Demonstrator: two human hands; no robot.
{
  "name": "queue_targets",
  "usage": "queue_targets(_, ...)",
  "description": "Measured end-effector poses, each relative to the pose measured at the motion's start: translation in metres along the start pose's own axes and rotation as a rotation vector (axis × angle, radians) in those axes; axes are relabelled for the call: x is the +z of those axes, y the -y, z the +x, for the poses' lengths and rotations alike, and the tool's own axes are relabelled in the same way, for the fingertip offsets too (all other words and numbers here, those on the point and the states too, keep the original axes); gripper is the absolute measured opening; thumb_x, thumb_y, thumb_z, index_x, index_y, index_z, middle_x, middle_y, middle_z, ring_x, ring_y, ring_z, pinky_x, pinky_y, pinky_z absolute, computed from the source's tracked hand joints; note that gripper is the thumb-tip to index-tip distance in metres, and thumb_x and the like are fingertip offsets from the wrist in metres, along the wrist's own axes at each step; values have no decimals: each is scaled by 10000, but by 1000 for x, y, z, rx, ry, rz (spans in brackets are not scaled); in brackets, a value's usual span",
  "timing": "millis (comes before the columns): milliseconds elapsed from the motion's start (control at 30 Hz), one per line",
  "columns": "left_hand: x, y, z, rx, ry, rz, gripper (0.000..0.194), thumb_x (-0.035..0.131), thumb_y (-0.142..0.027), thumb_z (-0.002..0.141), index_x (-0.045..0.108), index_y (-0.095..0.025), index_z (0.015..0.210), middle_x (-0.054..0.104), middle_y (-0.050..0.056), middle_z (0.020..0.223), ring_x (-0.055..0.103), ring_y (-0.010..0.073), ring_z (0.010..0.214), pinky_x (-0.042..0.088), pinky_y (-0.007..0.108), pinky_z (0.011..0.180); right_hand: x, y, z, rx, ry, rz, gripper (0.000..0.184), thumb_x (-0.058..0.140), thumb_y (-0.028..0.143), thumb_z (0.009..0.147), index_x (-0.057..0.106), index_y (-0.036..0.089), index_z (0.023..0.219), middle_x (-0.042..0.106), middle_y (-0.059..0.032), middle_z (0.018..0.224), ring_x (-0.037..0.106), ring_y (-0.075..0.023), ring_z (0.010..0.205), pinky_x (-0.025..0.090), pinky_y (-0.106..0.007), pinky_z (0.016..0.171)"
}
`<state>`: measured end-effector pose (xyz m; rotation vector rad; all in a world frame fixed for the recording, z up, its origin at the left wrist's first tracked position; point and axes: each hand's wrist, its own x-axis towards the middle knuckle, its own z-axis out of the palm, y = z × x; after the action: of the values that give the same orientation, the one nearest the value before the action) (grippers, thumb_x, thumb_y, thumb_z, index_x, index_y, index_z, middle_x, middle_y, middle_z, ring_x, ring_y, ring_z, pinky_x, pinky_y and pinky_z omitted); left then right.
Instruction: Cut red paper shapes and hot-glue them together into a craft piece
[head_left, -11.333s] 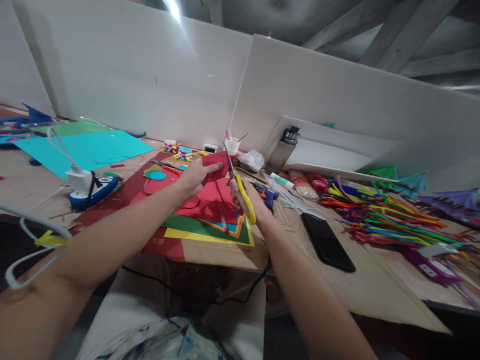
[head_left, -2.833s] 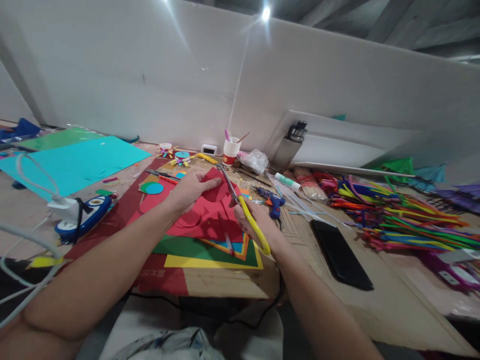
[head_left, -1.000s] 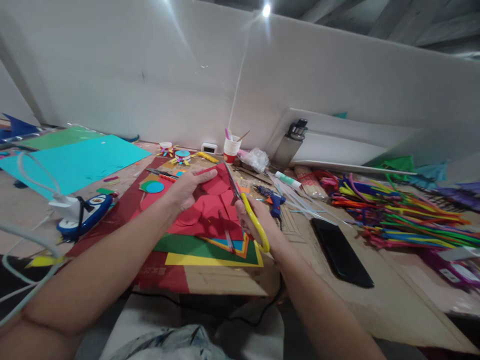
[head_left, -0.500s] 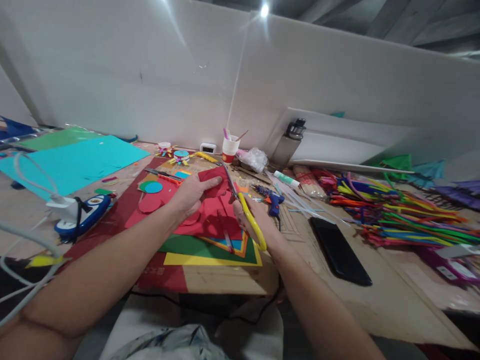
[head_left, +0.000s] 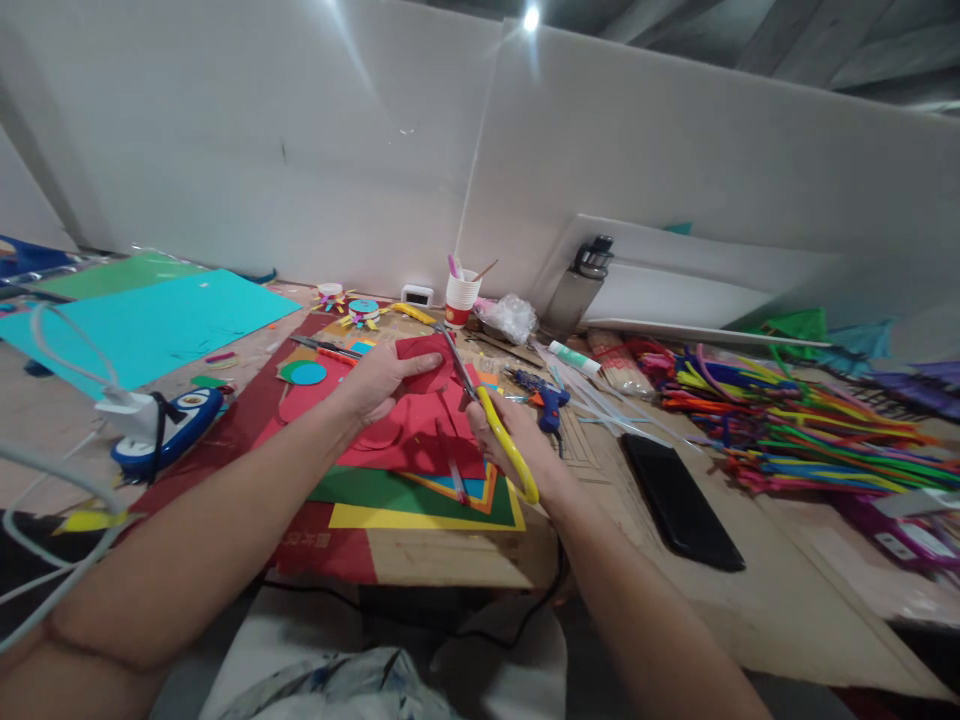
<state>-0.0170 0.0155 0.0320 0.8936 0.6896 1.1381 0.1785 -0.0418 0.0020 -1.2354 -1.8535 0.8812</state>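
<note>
My left hand [head_left: 379,383] pinches a small piece of red paper [head_left: 424,362] between thumb and fingers. Yellow-handled scissors [head_left: 504,445] are gripped in my right hand [head_left: 517,430], their blades pointing up and away along the right edge of that piece. Whether the blades are closed on the paper I cannot tell. Beneath both hands lies a red sheet [head_left: 420,440] with cut red circles and strips on it. A pen [head_left: 452,462] rests on this sheet. Green paper [head_left: 360,488] and yellow paper [head_left: 427,518] show under it.
A paper cup [head_left: 462,300] with pens stands at the back, near a bottle [head_left: 574,290]. To the right are a glue gun [head_left: 549,402], a black phone [head_left: 679,505] and bundled pipe cleaners [head_left: 795,420]. At left sit a blue power strip [head_left: 169,433] and cyan paper [head_left: 150,325].
Over these frames my left hand has turned and tilted the red piece several times against the scissors. The scissors stay in my right hand, with small shifts of the blades.
</note>
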Motion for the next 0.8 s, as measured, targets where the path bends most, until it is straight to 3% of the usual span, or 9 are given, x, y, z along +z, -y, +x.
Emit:
queue_targets(300, -4, -5, 0, -24, 16, 63, 274, 896, -150, 603, 770, -108, 843, 788, 86, 846, 731, 190, 719, 614, 325, 762, 0, 2, 1, -21, 8, -8, 467, 501, 676, 931, 500, 215, 857, 442, 29, 676, 407, -122, 600, 310, -261, 545)
queue_targets(633, -1, 1, -2, -27, 66, 103, 305, 923, -213, 597, 779, -115, 847, 796, 92, 848, 731, 181, 693, 599, 275, 674, -1, -1, 1, -18, 47, -9, 399, 519, 625, 950, 468, 232, 901, 471, 19, 754, 442, -145, 674, 393, -287, 626)
queue_targets(800, -1, 1, -3, -26, 75, 124, 243, 913, -215, 623, 777, -122, 801, 774, 63, 756, 706, 155, 621, 587, 248, 619, -1, -1, 2, -28, 50, 18, 460, 476, 693, 938, 473, 234, 903, 441, 23, 716, 431, -150, 654, 379, -286, 598)
